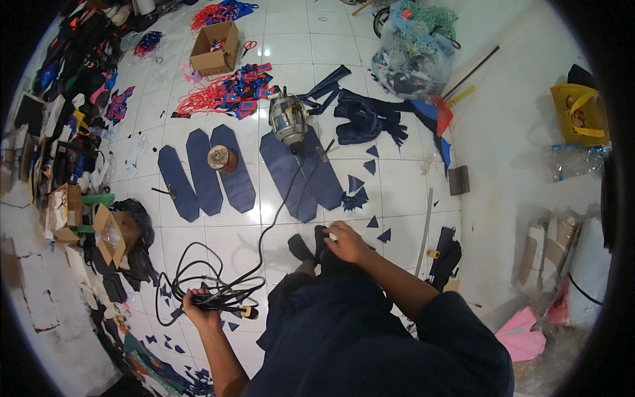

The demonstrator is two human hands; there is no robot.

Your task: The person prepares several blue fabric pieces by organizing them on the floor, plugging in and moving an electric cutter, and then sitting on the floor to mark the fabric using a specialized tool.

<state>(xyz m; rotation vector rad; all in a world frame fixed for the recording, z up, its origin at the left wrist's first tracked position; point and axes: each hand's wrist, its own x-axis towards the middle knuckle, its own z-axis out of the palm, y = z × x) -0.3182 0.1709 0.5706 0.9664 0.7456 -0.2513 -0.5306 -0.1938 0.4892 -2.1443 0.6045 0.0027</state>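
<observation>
My left hand [201, 311] is closed around a loosely coiled black power cord [218, 291], whose yellow-ended plug [249, 312] hangs beside it. From the coil, the cord runs up to a motor-driven machine with a rounded metal body [289, 122] on the floor. Under and beside that machine lie long dark-blue fabric pieces [288, 178] with clipped corners. My right hand [344, 243] hangs near my feet, fingers bent but apart, with nothing visible in it. More blue pieces [177, 185] lie to the left; a round reddish cylinder [222, 159] rests on them. Metal clips [322, 153] grip some pieces.
Small dark-blue triangular scraps [355, 182] are scattered on the white tiles. Farther off are red-and-blue lanyards [231, 92], a cardboard box [215, 49], and a stuffed plastic bag [413, 63]. Clutter lines the left wall; a metal strip [424, 231] lies at right.
</observation>
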